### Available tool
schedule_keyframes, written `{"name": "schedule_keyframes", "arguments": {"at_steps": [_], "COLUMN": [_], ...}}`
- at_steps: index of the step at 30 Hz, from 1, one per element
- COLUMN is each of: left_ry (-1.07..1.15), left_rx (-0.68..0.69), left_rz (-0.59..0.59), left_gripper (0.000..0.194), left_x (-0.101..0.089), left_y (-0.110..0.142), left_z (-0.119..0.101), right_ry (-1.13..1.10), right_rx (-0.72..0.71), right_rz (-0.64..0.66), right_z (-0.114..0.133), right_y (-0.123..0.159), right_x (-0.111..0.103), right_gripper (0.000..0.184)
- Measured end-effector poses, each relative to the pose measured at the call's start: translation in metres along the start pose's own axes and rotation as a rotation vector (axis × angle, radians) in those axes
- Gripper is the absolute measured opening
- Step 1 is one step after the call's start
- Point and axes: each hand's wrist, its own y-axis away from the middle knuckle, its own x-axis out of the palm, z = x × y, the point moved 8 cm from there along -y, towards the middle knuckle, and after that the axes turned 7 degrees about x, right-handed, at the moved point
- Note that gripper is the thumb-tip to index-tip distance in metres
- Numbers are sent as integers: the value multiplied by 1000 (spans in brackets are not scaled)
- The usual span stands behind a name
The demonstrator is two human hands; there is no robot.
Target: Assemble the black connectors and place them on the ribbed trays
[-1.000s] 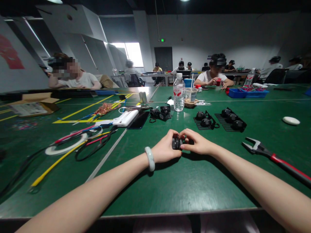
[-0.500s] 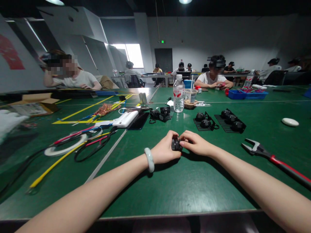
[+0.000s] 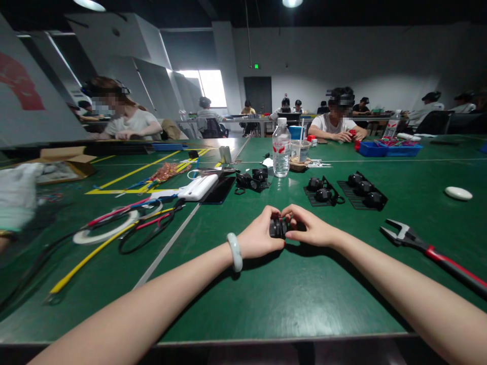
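Observation:
A black ridged plastic fitting, like a cable gland (image 3: 277, 228), is held just above the table in front of me. My left hand (image 3: 261, 232) is closed round it from the left, thumb below and fingers behind. From the right, my right hand (image 3: 308, 227) has its thumb and fingertips at the fitting's other end; part of that end is hidden. Beyond my hands lie two black grid plates with similar black fittings, a nearer pair (image 3: 321, 191) and a farther-right group (image 3: 363, 190). More black parts (image 3: 253, 179) and a loose black nut (image 3: 239, 191) lie farther left.
Adjustable pliers (image 3: 422, 246) with red-black handles lie right. A water bottle (image 3: 281, 149) and drink cup (image 3: 300, 150) stand ahead. Cables (image 3: 110, 233), a white power bank (image 3: 198, 187) and a co-worker's gloved hand (image 3: 17, 197) are left. A white oval object (image 3: 458, 193) lies far right.
My right thumb and fingers have shifted slightly back along the fitting, showing more of it. The gloved hand at the left has come further into view. My left hand keeps its hold.

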Motion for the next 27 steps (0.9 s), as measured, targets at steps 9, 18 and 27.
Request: {"name": "schedule_keyframes", "arguments": {"at_steps": [9, 18, 27], "left_ry": [-5, -10, 10], "left_rx": [-2, 0, -20], "left_rz": [16, 15, 10], "left_gripper": [44, 44, 44], "left_x": [1, 1, -1], "left_y": [0, 0, -1], "left_z": [1, 0, -1], "right_ry": [57, 90, 89], "right_rx": [-24, -41, -38], "right_rz": [-7, -22, -24], "right_z": [2, 3, 4], "right_y": [0, -1, -2], "right_x": [0, -1, -2], "right_gripper": [37, 35, 34]}}
